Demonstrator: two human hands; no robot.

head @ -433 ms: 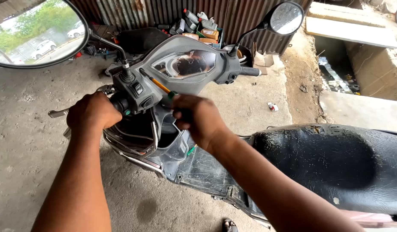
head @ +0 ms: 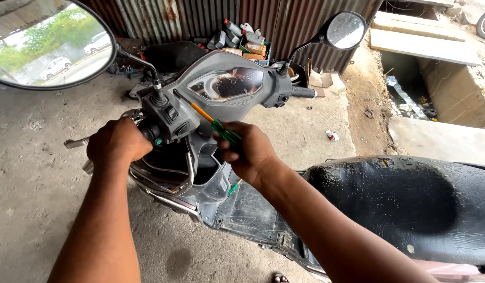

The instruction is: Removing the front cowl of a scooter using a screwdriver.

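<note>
Right hand around screwdriver — tip hidden.

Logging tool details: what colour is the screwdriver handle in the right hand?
Green handle with an orange shaft, clearest in the head view.

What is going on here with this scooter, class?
A person stands beside a grey scooter. The left hand grips the left handlebar grip, and the right hand holds a green-handled screwdriver, its orange shaft angled up toward the handlebar cover. The black seat is in place.
</note>
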